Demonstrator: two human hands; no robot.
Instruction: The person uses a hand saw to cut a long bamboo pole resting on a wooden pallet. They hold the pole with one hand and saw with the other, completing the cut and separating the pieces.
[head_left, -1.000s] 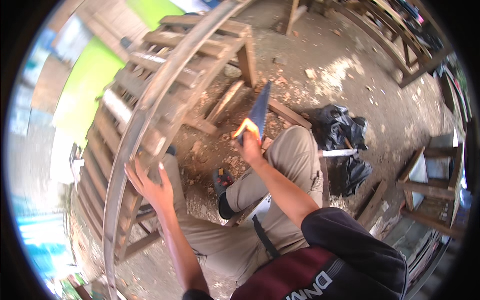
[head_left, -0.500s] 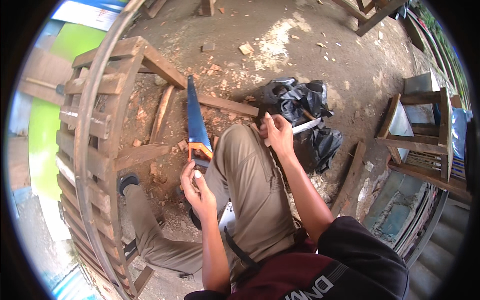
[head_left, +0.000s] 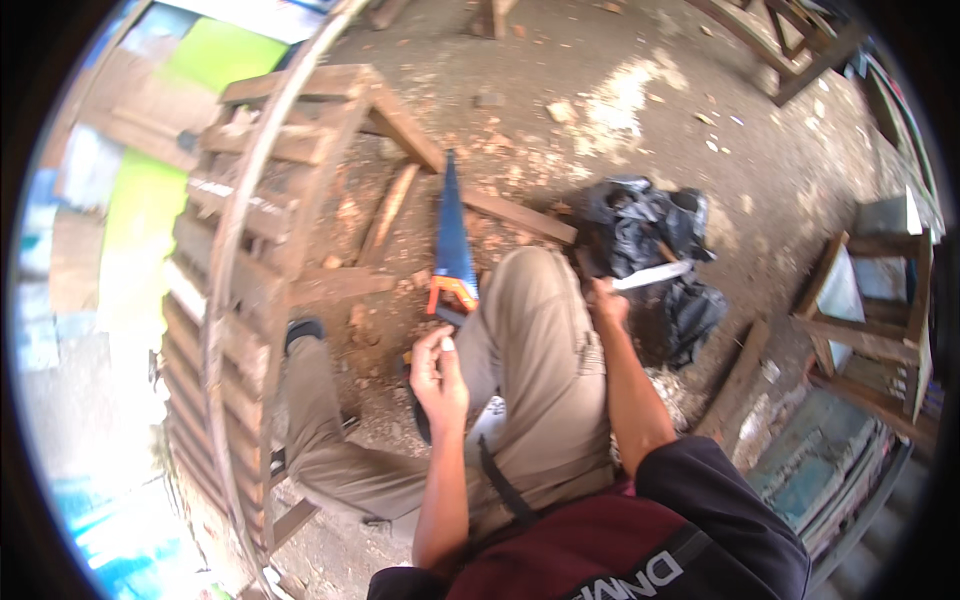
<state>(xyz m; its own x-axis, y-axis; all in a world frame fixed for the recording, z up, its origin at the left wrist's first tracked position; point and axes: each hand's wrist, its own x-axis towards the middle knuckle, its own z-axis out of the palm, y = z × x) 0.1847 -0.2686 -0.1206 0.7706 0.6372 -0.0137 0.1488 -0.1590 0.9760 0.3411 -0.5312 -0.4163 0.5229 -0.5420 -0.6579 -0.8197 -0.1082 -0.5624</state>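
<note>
My left hand is raised beside my bent knee, its fingers curled in and its thumb close to them. Whatever it may hold is hidden. Just beyond it a handsaw with a blue blade and an orange and dark handle points away from me. My right hand reaches down past the outer side of my knee, blurred and with its fingers mostly hidden. It is at the near end of a pale, blade-like strip, which lies against crumpled black plastic bags; I cannot tell if it grips it.
A slatted wooden frame stands at my left, with a long curved pole in front. Wooden pieces and chips litter the dirt floor. At right are a loose plank, a small wooden stool-like frame and a weathered bluish slab.
My right hand has dropped from above the knee to beside the pale strip. My left hand stays raised near the saw, its fingers a little more curled. The whole view has shifted.
</note>
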